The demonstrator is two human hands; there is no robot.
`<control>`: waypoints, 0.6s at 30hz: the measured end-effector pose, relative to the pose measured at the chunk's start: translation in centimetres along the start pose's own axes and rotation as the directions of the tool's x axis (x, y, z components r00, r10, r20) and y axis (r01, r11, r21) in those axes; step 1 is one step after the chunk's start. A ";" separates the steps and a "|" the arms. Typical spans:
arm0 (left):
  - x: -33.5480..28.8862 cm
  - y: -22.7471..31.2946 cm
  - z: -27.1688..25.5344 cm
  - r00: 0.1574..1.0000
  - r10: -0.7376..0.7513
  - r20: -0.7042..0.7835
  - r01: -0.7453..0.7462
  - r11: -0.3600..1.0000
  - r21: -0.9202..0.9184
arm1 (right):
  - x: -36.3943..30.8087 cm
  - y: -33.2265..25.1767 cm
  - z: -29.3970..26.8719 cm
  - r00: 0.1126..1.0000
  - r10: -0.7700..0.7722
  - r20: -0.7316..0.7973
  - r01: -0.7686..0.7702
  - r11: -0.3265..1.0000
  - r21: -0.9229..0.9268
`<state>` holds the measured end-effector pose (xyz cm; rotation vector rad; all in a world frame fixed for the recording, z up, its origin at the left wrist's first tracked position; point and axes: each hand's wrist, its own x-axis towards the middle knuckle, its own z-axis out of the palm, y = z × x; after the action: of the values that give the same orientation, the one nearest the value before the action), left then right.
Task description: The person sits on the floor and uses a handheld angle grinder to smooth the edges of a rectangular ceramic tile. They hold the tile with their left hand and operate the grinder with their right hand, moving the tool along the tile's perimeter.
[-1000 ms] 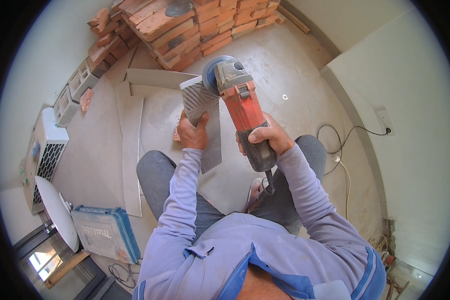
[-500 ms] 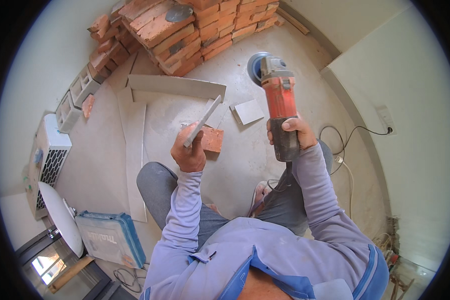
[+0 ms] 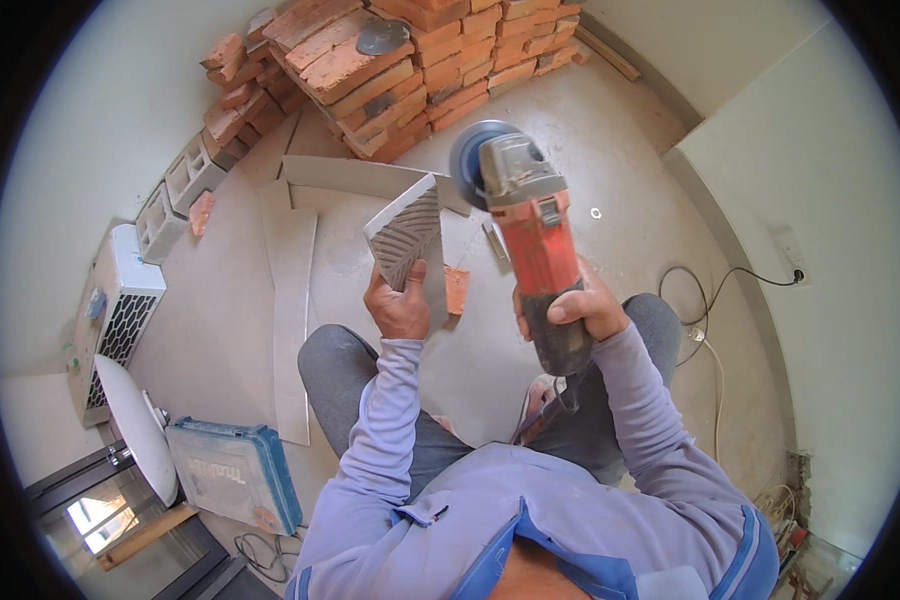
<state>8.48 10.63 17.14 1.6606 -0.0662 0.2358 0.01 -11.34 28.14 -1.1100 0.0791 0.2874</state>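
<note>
My left hand (image 3: 398,308) grips a cut piece of tile (image 3: 410,232), held up at a slant with its ridged grey back showing. In my right hand (image 3: 588,306) is a red and black angle grinder (image 3: 536,245), wrapped round its dark rear body. Its blue-grey disc (image 3: 465,168) points away from me, just right of the tile's upper corner and apparently apart from it. Below, a broken orange brick (image 3: 456,290) lies on the floor, partly hidden behind the tile. Another tile piece (image 3: 497,245) shows beneath the grinder head, mostly covered.
Long tile strips (image 3: 292,320) lie left and ahead. Stacked bricks (image 3: 450,65) stand at the back, hollow blocks (image 3: 192,175) along the left wall. A blue tool case (image 3: 232,475) sits lower left. A black cord (image 3: 735,268) runs to a right wall socket.
The tile in my left hand has turned from edge-on to showing its ridged back. My right hand has brought the grinder leftward, nearer the tile. The whole view has shifted slightly.
</note>
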 end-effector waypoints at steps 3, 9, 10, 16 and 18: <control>-0.4 -0.7 0.4 1.000 -0.012 0.017 0.013 0.998 -0.060 | 0.6 0.2 1.4 0.998 0.032 0.060 -0.031 0.999 -0.016; -1.2 -0.7 1.6 0.996 -0.029 0.089 0.041 0.991 -0.131 | 0.8 1.2 1.9 0.994 0.072 0.087 -0.068 0.997 -0.048; -1.2 -0.7 1.6 0.996 -0.014 0.087 0.027 0.989 -0.146 | 0.8 1.2 2.0 0.994 0.075 0.083 -0.070 0.996 -0.053; -1.2 -0.5 1.3 0.991 -0.008 0.134 0.016 0.998 -0.054 | 0.7 1.1 2.2 0.990 0.088 0.109 -0.079 0.993 -0.085; -1.2 -0.5 1.5 0.993 0.007 0.121 0.000 0.998 -0.059 | 0.8 1.2 2.2 0.988 0.093 0.120 -0.083 0.993 -0.089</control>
<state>7.53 9.08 16.30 1.6153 -0.1658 0.1340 0.30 -8.79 27.93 -1.1709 0.0056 0.4418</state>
